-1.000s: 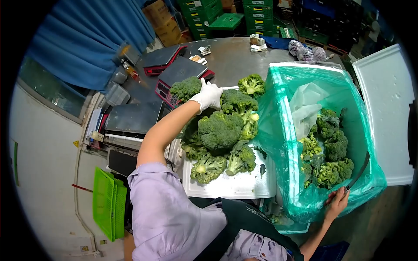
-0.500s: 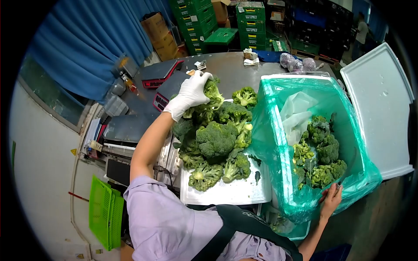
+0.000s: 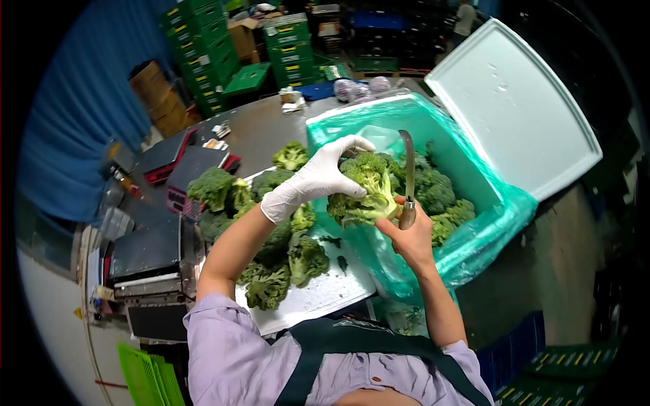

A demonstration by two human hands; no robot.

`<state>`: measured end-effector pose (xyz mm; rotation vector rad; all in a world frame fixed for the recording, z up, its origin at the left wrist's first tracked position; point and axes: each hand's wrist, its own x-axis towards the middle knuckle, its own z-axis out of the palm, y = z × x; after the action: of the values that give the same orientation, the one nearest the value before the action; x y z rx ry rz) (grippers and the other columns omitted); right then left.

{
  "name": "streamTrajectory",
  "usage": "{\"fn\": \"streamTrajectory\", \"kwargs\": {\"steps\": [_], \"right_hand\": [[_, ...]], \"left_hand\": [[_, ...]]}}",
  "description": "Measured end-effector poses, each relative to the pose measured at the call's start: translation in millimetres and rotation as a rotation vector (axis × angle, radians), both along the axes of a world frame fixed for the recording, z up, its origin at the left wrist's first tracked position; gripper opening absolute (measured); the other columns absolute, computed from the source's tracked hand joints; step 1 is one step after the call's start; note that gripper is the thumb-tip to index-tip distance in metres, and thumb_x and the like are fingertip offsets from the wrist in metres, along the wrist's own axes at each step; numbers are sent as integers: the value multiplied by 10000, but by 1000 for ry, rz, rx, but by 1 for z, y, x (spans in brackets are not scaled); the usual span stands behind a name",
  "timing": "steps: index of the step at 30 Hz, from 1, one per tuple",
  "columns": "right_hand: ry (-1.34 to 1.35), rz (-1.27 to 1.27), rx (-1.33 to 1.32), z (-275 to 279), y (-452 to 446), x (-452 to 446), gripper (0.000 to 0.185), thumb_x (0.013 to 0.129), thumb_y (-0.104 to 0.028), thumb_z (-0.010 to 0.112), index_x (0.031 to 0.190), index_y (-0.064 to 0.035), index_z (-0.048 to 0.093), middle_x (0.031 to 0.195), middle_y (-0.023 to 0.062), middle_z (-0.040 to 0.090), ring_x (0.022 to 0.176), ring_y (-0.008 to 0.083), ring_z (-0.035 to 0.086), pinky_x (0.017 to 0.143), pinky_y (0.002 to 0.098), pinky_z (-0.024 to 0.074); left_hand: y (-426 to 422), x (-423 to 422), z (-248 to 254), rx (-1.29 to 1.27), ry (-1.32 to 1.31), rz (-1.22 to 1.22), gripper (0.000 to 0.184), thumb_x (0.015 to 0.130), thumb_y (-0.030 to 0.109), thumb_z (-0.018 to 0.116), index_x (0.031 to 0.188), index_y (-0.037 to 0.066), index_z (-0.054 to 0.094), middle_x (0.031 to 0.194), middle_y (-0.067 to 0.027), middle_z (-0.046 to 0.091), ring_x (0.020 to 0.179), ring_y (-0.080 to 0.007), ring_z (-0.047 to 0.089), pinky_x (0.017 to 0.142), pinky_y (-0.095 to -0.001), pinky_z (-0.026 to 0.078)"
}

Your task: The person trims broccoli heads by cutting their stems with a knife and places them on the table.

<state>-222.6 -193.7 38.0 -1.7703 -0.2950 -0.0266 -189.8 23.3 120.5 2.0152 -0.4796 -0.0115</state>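
My left hand (image 3: 330, 172), in a white glove, grips a head of broccoli (image 3: 369, 186) by its crown, with the pale stalk turned toward my right hand. My bare right hand (image 3: 412, 233) is closed round the handle of a curved knife (image 3: 409, 162), whose blade points up beside the broccoli. Both hands are over the near left edge of a foam box (image 3: 494, 193) lined with green plastic. More broccoli (image 3: 437, 189) lies inside the box. Several other heads (image 3: 308, 257) are heaped on a white foam lid (image 3: 338, 285) to the left.
A white lid (image 3: 518, 108) leans upright behind the box at the right. Scales (image 3: 196, 169) and net-wrapped produce (image 3: 359, 89) rest on the metal table (image 3: 254, 128). Green crates (image 3: 288, 51) are stacked beyond it, and a person (image 3: 465, 20) stands far back.
My left hand has lifted a broccoli head off the heap and brought it right, to the box. My right hand has raised the knife from the box's edge beside it. The view has turned right.
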Motion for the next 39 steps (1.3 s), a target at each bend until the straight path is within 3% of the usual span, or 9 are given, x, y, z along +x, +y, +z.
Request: {"fn": "streamTrajectory", "kwargs": {"steps": [3,7,10,15,24,26,28,29,39], "right_hand": [[175,-32,283,-1,-14,-8,466,765,-170,726,1085,57,475,606,22,507,372,72,415,348,249,337],[465,-219,790,-10,-33,-9,292,802,-148,673,945,-28,448,611,-7,390,397,75,365,333,242,316],[360,-304,806,-16,-43,-11,334,804,-131,681,981,-49,409,614,-11,385,399,69,360,338,238,315],[246,-449,862,-9,-37,-18,379,817,-173,692,1002,-63,380,637,-10,399,402,61,341,334,223,303],[108,-286,432,-15,-39,-33,285,852,-248,669,955,-71,471,615,-23,483,413,50,444,338,219,338],[-229,-350,-11,-26,-62,-36,238,867,-239,644,881,-57,493,584,17,522,403,116,494,372,273,377],[-381,-298,-229,-19,-79,-44,224,857,-221,641,879,-55,493,571,51,524,439,191,526,396,318,404],[-534,-247,-445,-16,-84,-46,211,847,-203,638,877,-54,493,559,85,525,474,266,558,420,362,431],[-450,-283,-931,-30,-86,-35,229,835,-229,615,851,-78,443,585,129,573,512,334,594,442,426,480]], "left_hand": [[-26,8,-12,-119,72,-87,869,574,163,830,1330,81,409,1261,-111,492,1181,-199,442,1035,-333,324],[-45,14,-32,-460,129,-143,912,650,198,793,1401,23,307,1411,-153,361,1321,-260,324,1088,-373,263],[-64,0,-58,-615,160,198,858,707,203,748,1398,-9,285,1394,-176,363,1294,-282,364,1067,-393,300],[-103,-43,-104,-1035,642,100,810,775,228,733,1409,72,255,1299,-83,447,1167,-212,478,923,-355,415],[-119,0,-131,-1339,511,53,329,752,60,583,1058,-55,546,996,-131,621,939,-239,603,906,-386,481],[-116,-4,-113,-1286,453,134,312,735,33,596,1033,-49,552,967,-122,626,900,-232,611,898,-391,492],[-108,5,-114,-1296,445,173,317,728,5,600,1039,-31,552,922,-101,621,846,-210,617,832,-390,534],[-105,7,-111,-1293,426,204,591,709,-28,620,1236,105,389,983,-82,580,847,-195,612,687,-370,574],[-118,5,-92,-1034,175,553,813,620,-47,755,1279,68,293,1076,-115,516,891,-202,576,732,-344,521]]}}
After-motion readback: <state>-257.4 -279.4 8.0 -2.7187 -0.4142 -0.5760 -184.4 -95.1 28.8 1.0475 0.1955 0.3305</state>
